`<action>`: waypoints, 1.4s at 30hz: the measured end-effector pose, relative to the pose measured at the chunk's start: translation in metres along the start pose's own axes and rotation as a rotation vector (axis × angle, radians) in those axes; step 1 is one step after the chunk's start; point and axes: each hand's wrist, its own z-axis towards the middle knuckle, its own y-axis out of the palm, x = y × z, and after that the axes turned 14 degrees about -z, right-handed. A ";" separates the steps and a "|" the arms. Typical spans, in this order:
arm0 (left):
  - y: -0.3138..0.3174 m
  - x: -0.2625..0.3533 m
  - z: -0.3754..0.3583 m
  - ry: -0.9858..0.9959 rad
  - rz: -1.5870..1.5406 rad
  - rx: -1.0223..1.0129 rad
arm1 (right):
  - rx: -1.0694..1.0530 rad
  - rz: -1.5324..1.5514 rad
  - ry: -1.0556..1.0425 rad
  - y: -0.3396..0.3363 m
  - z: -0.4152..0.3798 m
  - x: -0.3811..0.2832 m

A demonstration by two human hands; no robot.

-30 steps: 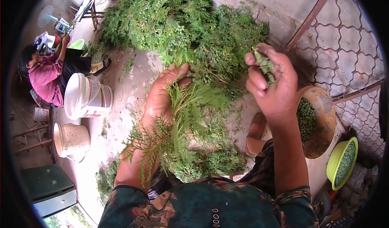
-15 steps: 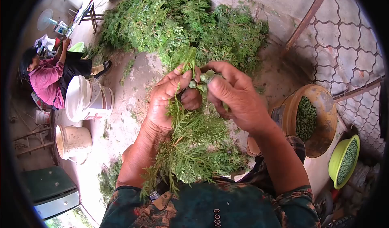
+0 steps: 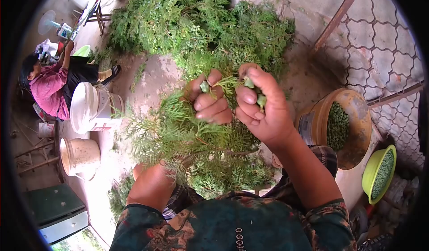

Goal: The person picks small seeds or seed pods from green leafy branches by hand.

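A leafy evergreen sprig (image 3: 174, 128), arborvitae-like with flat green fronds, hangs across my lap. My left hand (image 3: 210, 99) is closed around its stem, with a small green cone (image 3: 204, 87) showing between thumb and fingers. Just to the right, my right hand (image 3: 261, 101) is curled shut with green cones (image 3: 261, 100) showing in its grip. A thin frond tip stretches between the two hands, reaching the right fingertips. What lies deeper in the right palm is hidden.
A large heap of cut branches (image 3: 178, 23) lies ahead. On the right stand a tilted bucket (image 3: 357, 121) and a lime-green basin (image 3: 369, 173), both holding green cones. White buckets (image 3: 82, 108) and a seated person (image 3: 49, 85) are on the left. Wire mesh (image 3: 380, 41) is at upper right.
My left hand has turned over, knuckles now facing up, and the sprig has swung left and spread out. My right hand has rotated upright, exposing cones in its curled fingers.
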 end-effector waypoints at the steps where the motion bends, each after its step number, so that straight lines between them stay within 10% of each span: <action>1: -0.006 0.005 0.002 -0.002 -0.005 -0.067 | -0.011 0.040 0.005 -0.002 0.001 0.001; 4: -0.009 0.014 0.004 0.072 0.195 -0.085 | -0.012 0.024 -0.021 -0.001 0.000 -0.005; 8: 0.020 -0.006 0.001 0.382 0.499 0.559 | 0.051 -0.011 -0.004 -0.004 -0.003 -0.011; 10: 0.018 -0.006 0.000 0.344 0.552 0.525 | 0.002 -0.097 -0.035 -0.008 -0.002 -0.009; 12: 0.021 -0.014 0.002 0.423 0.673 0.691 | 0.150 -0.743 -0.257 0.000 -0.003 -0.002; 19: 0.018 -0.024 0.004 0.507 0.907 0.670 | 0.245 -1.301 -0.605 -0.002 0.004 0.013; 24: 0.017 -0.026 0.000 0.480 1.328 0.656 | 0.211 -0.912 -0.345 0.001 0.003 0.007; 30: 0.015 -0.013 0.002 0.439 0.818 0.762 | 0.157 -0.821 -0.254 -0.001 0.001 0.007; 32: 0.009 0.000 -0.004 0.330 0.493 0.437 | 0.124 -0.506 -0.121 0.002 -0.001 0.001; 33: 0.009 0.004 -0.004 0.410 0.703 0.628 | 0.011 -0.280 -0.084 -0.002 -0.001 -0.002; 35: -0.044 0.061 -0.005 -0.014 0.225 -0.074 | -0.135 -0.052 -0.067 -0.012 0.002 -0.009; 40: -0.021 0.054 -0.002 0.073 0.474 0.187 | -0.114 0.033 -0.047 -0.014 -0.005 -0.013; 42: 0.010 0.013 0.003 0.375 0.720 0.633 | -0.062 -0.108 0.000 -0.011 -0.007 -0.012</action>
